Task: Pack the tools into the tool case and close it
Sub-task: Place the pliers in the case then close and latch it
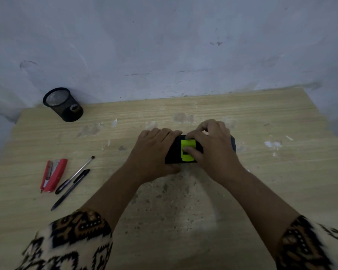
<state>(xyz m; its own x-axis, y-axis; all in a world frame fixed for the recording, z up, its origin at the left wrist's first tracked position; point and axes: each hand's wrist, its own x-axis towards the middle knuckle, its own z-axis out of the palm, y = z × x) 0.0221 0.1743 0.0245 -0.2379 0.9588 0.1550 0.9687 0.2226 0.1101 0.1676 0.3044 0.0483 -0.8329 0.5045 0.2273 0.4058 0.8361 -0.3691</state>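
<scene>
A small black tool case [175, 152] with a bright yellow-green latch [187, 147] lies flat in the middle of the wooden table [261, 188]. My left hand [154, 152] clasps its left end, fingers over the top and thumb at the near edge. My right hand [213, 149] covers its right part, with thumb and fingertips pressed on the latch. The lid looks down. Its contents are hidden, and both hands cover much of the case.
A red stapler [54, 175] and two black pens [74, 181] lie at the left of the table. A black mesh pen cup [63, 104] stands at the far left corner, against the pale wall. The tabletop is worn and chipped.
</scene>
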